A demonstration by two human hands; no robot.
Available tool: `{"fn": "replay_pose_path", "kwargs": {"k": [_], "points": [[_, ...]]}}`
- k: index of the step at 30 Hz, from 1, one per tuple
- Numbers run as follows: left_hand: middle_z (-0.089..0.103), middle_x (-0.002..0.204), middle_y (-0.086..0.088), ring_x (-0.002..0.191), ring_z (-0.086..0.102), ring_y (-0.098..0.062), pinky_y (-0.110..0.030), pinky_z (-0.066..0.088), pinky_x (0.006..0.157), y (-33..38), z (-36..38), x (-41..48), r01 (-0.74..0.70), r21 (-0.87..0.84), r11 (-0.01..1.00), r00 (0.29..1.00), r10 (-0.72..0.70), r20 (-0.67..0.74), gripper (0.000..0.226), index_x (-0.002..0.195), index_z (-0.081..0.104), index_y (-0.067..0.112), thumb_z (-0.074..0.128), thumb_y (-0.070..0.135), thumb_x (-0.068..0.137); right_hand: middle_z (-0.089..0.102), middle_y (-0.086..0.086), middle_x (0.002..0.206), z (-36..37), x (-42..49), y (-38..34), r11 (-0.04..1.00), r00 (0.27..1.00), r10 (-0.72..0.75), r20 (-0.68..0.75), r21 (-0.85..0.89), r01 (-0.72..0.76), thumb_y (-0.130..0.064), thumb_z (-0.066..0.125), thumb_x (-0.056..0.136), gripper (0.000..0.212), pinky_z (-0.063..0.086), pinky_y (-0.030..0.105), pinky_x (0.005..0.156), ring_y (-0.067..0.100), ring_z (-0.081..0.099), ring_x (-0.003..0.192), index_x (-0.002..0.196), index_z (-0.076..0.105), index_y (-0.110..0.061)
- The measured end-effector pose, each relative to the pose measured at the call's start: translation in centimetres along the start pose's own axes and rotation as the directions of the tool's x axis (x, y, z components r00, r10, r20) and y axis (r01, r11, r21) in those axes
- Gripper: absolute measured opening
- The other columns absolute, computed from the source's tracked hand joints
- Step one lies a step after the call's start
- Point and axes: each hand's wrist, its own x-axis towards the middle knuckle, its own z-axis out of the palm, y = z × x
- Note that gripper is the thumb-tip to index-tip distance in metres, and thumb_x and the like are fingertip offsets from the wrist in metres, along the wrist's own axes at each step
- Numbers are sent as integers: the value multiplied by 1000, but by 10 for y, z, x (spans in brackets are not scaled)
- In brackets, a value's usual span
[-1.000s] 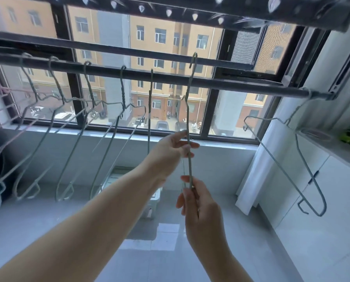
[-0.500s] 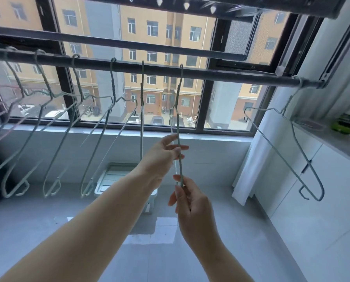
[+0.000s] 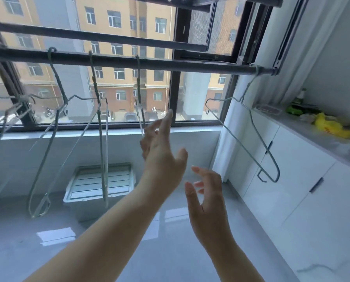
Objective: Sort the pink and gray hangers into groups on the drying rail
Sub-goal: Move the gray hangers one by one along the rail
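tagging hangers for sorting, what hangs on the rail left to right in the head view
tilted hanger → edge-on hanger → middle hanger, by the left hand → end hanger at the rail tip. The tangle at far left overlaps too much to order.

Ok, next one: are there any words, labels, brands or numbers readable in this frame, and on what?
No text can be read.
Green bottle on the countertop: any label is too small and blurred to read.
Buildings outside the window: no legible sign or number.
Gray hangers and drying rail: no markings show.
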Motion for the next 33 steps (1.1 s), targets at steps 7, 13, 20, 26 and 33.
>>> {"fn": "replay_pose_path", "kwargs": {"k": [7, 13, 20, 26, 33], "points": [[33, 142, 3, 131, 26, -18, -35, 19, 112, 17, 75, -23, -76, -20, 997, 933, 78, 351, 69, 142, 16, 33, 53, 18, 85, 44, 12, 131, -87, 26, 46, 951, 926, -81, -369, -305, -39, -9, 58, 85, 40, 35, 44, 105, 26, 38, 124, 123, 49, -6], [31, 148, 4, 137, 23, -17, -36, 18, 114, 27, 127, -27, -75, 0, 997, 873, 65, 483, 62, 143, 19, 27, 47, 20, 88, 36, 10, 144, -134, 53, 94, 919, 938, 185, -294, -285, -271, -17, 48, 91, 52, 31, 43, 108, 27, 28, 133, 139, 28, -10], [22, 152, 1, 140, 17, -15, -28, 14, 115, 33, 163, -16, -25, -36, 999, 869, 39, 493, 59, 143, 22, 20, 40, 5, 89, 64, -18, 97, -137, 62, 113, 952, 955, 293, -48, -81, -297, -18, 38, 96, 34, 35, 2, 70, -3, 57, 99, 130, 44, -16], [12, 153, 1, 141, 9, -12, -8, 8, 99, 28, 169, -13, 62, -74, 995, 890, -21, 455, 61, 140, 29, 24, 33, -5, 86, 65, -17, 72, -129, 65, 111, 939, 956, 281, 84, 181, -292, -18, 48, 93, 23, 37, -5, 67, -21, 55, 73, 116, 52, -24], [21, 150, 5, 139, 13, -8, -10, 6, 103, 15, 152, -10, 103, -80, 991, 914, -62, 401, 66, 138, 31, 28, 33, -8, 82, 59, -8, 65, -112, 76, 102, 940, 981, 192, 39, 281, -195, -16, 48, 93, 18, 41, 9, 64, 5, 58, 69, 99, 61, -27]]}}
